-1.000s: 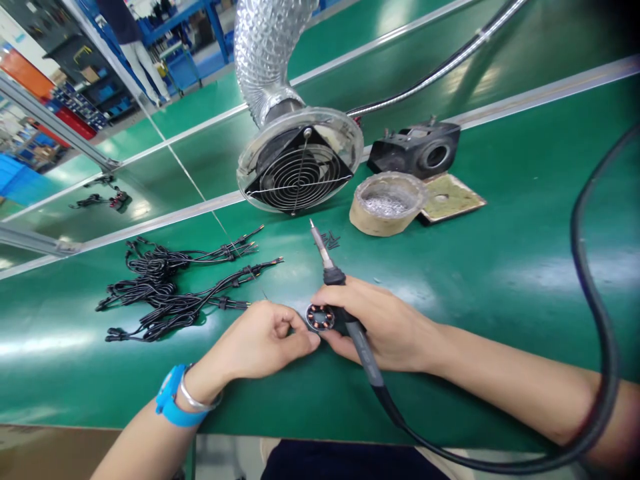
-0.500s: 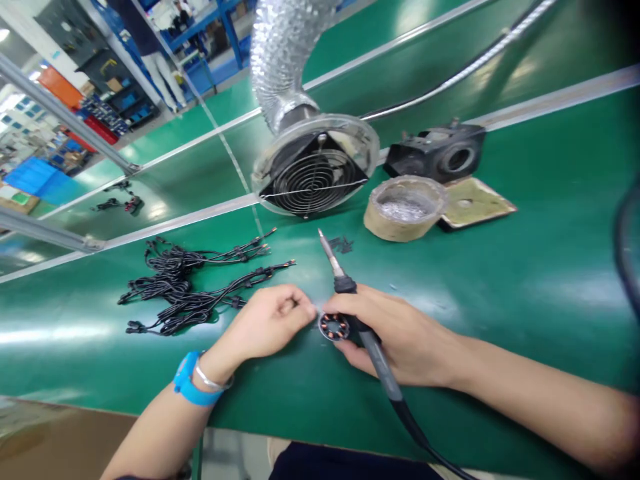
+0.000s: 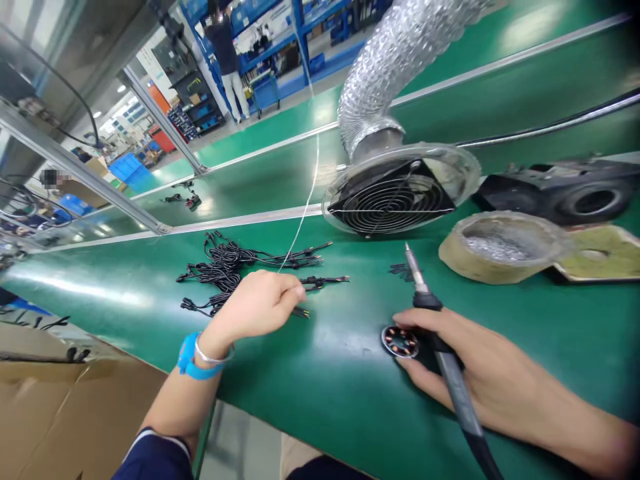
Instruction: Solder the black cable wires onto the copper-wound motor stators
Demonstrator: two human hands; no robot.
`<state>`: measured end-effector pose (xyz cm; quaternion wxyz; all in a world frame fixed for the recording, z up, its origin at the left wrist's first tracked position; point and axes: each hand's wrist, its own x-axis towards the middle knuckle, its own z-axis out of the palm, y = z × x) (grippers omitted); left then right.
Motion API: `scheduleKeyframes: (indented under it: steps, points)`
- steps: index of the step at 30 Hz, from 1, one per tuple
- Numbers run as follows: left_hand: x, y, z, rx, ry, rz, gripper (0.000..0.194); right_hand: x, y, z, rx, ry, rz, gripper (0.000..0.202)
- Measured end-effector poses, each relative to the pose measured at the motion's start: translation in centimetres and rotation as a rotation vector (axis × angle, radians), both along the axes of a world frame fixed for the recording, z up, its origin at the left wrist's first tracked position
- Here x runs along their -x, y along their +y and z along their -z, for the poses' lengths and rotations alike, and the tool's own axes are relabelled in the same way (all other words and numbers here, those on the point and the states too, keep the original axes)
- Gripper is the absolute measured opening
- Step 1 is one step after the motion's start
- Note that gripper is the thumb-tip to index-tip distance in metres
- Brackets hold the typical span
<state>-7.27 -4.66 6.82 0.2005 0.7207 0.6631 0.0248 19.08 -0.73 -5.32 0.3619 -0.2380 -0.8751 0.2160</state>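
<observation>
My right hand [image 3: 480,373] is wrapped round a soldering iron [image 3: 453,380], whose bare tip points up and away. Between its thumb and a finger it also pinches a small round motor stator [image 3: 400,342] with copper windings, just left of the iron. My left hand [image 3: 263,303] is closed in a pinch above the bundled black cables [image 3: 225,260]. A thin pale solder wire [image 3: 314,180] runs down from above to this hand; the fingers hide its lower end. Several cable ends with bare tips poke out beyond the hand.
Behind the iron stands a round fume-extractor fan [image 3: 390,200] with a silver duct [image 3: 385,73]. To the right are a tape-roll ring [image 3: 490,253] of silvery bits, a yellow sponge tray [image 3: 605,253] and a black iron holder [image 3: 560,193]. Small black pieces [image 3: 400,270] lie near the tip.
My left hand has drawn away from the stator, leftward to the cables. The right hand still holds iron and stator. The view has swung left, so things appear farther right.
</observation>
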Motion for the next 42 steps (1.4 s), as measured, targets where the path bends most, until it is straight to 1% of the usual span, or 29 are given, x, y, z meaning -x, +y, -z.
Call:
scheduleKeyframes:
  steps: [2,4,7,9,10,12,13,15,16,17,19,20,21,22,24,27,29,30,32,35,37,38,40,41,42]
  points:
    - [0.6,-0.1,0.7,-0.018,0.208,0.001,0.03,0.0,0.1,0.0,-0.007,0.007,-0.001,0.034]
    - [0.5,0.1,2.2,-0.091,0.348,-0.042,0.032,0.1,0.1,-0.1,-0.01,0.012,-0.011,0.034]
    - [-0.1,0.9,4.5,-0.156,0.421,-0.084,0.032,0.3,0.1,-0.2,-0.016,0.011,-0.024,0.035]
    - [-0.6,1.7,5.3,-0.165,0.417,-0.089,0.029,0.2,0.1,-0.3,-0.019,0.002,-0.025,0.035]
    - [-0.7,2.0,5.4,-0.17,0.406,-0.09,0.027,0.2,0.1,-0.4,-0.018,-0.004,-0.022,0.035]
    - [-0.4,2.2,5.0,-0.182,0.394,-0.089,0.025,0.1,0.2,-0.4,-0.017,-0.004,-0.01,0.035]
    - [0.1,2.1,4.5,-0.19,0.38,-0.093,0.024,0.0,0.3,-0.4,-0.02,0.004,-0.003,0.035]
    - [1.6,1.2,2.9,-0.23,0.269,-0.127,0.021,-0.1,0.5,-0.2,-0.022,0.02,0.004,0.037]
    - [2.6,0.5,1.9,-0.265,0.133,-0.161,0.021,-0.1,0.6,-0.1,-0.022,0.025,0.004,0.038]
    - [3.6,-0.4,0.9,-0.316,-0.049,-0.196,0.024,-0.2,0.7,-0.1,-0.019,0.024,-0.001,0.039]
    - [5.1,-2.2,-0.9,-0.375,-0.373,-0.17,0.03,-0.2,0.9,-0.2,-0.017,0.015,-0.01,0.04]
    - [5.2,-3.1,-1.4,-0.367,-0.466,-0.127,0.029,-0.3,0.9,-0.4,-0.023,0.011,-0.012,0.041]
    - [5.0,-3.7,-1.5,-0.317,-0.499,-0.072,0.028,-0.3,0.9,-0.7,-0.033,0.013,-0.011,0.042]
    - [4.3,-4.1,-1.2,-0.251,-0.487,-0.023,0.024,-0.2,0.7,-1.1,-0.035,0.027,-0.003,0.042]
    - [2.0,-4.3,0.3,-0.13,-0.371,0.02,0.018,0.0,0.1,-2.0,0.024,0.09,0.031,0.042]
    - [-1.6,-3.7,3.0,-0.061,-0.25,0.014,0.018,0.8,-1.1,-3.0,0.26,0.213,0.055,0.039]
    - [-2.8,-3.2,4.0,-0.037,-0.215,0.029,0.019,1.3,-1.6,-3.1,0.334,0.252,0.052,0.032]
    - [-2.9,-3.0,4.2,-0.02,-0.208,0.044,0.018,1.5,-1.8,-3.1,0.333,0.258,0.053,0.028]
    - [-2.6,-2.5,3.9,0.015,-0.237,0.075,0.017,1.8,-1.8,-3.0,0.29,0.272,0.06,0.023]
    - [-2.2,-1.6,3.1,-0.014,-0.39,0.073,0.027,2.0,-1.6,-3.3,0.208,0.301,0.048,0.023]
    - [-2.7,-0.9,2.9,-0.038,-0.509,0.076,0.032,2.1,-1.3,-3.9,0.15,0.308,0.026,0.024]
    - [-3.1,-0.6,2.9,0.01,-0.574,0.095,0.033,2.2,-1.1,-4.1,0.123,0.306,0.009,0.024]
    - [-4.1,-0.1,3.4,0.226,-0.713,0.113,0.037,2.3,-0.6,-4.7,0.071,0.301,-0.018,0.023]
    - [-4.6,0.1,3.7,0.331,-0.772,0.096,0.04,2.4,-0.4,-4.8,0.054,0.3,-0.015,0.023]
    - [-5.0,0.2,4.1,0.384,-0.811,0.067,0.042,2.4,-0.2,-4.9,0.047,0.303,0.002,0.023]
